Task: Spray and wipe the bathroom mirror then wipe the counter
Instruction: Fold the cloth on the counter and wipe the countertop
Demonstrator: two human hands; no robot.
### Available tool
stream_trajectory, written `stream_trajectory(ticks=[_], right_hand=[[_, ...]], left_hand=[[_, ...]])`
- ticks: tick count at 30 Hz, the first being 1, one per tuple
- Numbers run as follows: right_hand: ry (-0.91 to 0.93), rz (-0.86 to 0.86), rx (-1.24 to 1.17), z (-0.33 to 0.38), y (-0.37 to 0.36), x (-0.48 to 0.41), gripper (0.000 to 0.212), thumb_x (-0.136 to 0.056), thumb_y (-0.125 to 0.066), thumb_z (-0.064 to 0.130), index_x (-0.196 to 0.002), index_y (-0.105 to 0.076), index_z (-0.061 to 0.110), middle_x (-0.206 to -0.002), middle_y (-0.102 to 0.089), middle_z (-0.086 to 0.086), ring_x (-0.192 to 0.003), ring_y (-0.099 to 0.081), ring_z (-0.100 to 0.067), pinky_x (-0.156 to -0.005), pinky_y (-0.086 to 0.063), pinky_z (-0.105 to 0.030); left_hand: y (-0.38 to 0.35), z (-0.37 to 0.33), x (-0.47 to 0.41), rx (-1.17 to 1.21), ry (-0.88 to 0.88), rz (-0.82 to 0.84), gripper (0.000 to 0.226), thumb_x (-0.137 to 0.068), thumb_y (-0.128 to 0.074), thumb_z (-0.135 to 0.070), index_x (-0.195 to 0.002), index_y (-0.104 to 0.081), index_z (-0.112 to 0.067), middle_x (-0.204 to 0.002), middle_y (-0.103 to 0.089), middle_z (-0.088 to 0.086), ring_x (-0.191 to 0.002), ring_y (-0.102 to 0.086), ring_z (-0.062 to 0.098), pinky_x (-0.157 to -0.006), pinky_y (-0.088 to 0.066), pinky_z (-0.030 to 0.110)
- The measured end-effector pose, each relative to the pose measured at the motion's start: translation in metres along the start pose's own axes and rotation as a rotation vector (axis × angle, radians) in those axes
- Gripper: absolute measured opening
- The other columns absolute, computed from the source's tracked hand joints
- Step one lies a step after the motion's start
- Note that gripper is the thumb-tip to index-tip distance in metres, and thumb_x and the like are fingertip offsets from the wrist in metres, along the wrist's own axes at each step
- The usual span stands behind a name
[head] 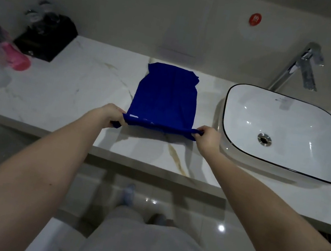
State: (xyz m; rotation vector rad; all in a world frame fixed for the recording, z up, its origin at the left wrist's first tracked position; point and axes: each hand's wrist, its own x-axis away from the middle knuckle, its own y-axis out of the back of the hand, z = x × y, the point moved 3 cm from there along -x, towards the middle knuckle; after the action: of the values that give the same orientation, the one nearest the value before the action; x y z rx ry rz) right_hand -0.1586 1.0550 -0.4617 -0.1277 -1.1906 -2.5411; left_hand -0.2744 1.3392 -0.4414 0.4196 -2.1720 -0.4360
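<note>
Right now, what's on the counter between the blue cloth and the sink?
Nothing. In the head view, only a bare strip of counter separates the blue cloth from the sink.

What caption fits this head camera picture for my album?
Left hand and right hand pinch the near corners of a cloth spread on the counter beside the sink.

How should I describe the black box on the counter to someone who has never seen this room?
Begin at the white marble counter and move left from the basin, past the blue cloth, to its far left back corner. The black box sits there, beside a pink-topped bottle; it is the only dark, square-edged thing on the counter, with crumpled clear plastic on top.
</note>
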Motion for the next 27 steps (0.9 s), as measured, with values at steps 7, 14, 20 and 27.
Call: stream_trajectory(ticks=[7,14,20,27], right_hand=[[0.049,0.082,0.036,-0.006,0.012,-0.006,0.027,-0.088,-0.05,-0.006,-0.101,-0.072,0.005,-0.105,-0.07,-0.009,-0.101,-0.061,-0.023,-0.08,-0.042,-0.023],[0.091,-0.023,-0.014,0.011,0.025,-0.043,0.037,-0.094,-0.037,-0.002,-0.113,-0.068,0.005,-0.114,-0.068,-0.011,-0.106,-0.06,-0.027,-0.088,-0.045,-0.026],[-0.013,-0.136,-0.205,0.025,0.018,-0.081,0.027,-0.097,-0.04,0.006,-0.115,-0.06,0.008,-0.11,-0.064,-0.01,-0.091,-0.058,-0.023,-0.078,-0.05,-0.032],[-0.068,-0.231,-0.183,0.041,0.003,-0.155,0.035,-0.094,-0.033,0.001,-0.119,-0.057,0.008,-0.105,-0.062,-0.005,-0.086,-0.053,-0.017,-0.072,-0.04,-0.023]], left_hand=[[0.007,0.0,-0.002,-0.048,0.054,0.102,0.017,-0.082,-0.07,0.0,-0.098,-0.068,-0.004,-0.115,-0.064,0.015,-0.109,-0.06,0.027,-0.095,-0.05,0.035],[0.037,-0.031,-0.02,-0.043,-0.106,-0.184,0.01,-0.084,-0.071,-0.011,-0.094,-0.071,-0.013,-0.109,-0.067,0.007,-0.096,-0.057,0.02,-0.081,-0.044,0.031],[0.051,-0.073,-0.058,-0.056,-0.248,-0.421,0.018,-0.085,-0.069,-0.016,-0.103,-0.072,-0.012,-0.109,-0.069,0.005,-0.099,-0.059,0.017,-0.084,-0.042,0.021],[0.054,-0.137,-0.131,-0.062,-0.359,-0.557,0.019,-0.094,-0.054,-0.013,-0.109,-0.065,-0.009,-0.116,-0.064,0.008,-0.108,-0.057,0.023,-0.084,-0.04,0.022]])
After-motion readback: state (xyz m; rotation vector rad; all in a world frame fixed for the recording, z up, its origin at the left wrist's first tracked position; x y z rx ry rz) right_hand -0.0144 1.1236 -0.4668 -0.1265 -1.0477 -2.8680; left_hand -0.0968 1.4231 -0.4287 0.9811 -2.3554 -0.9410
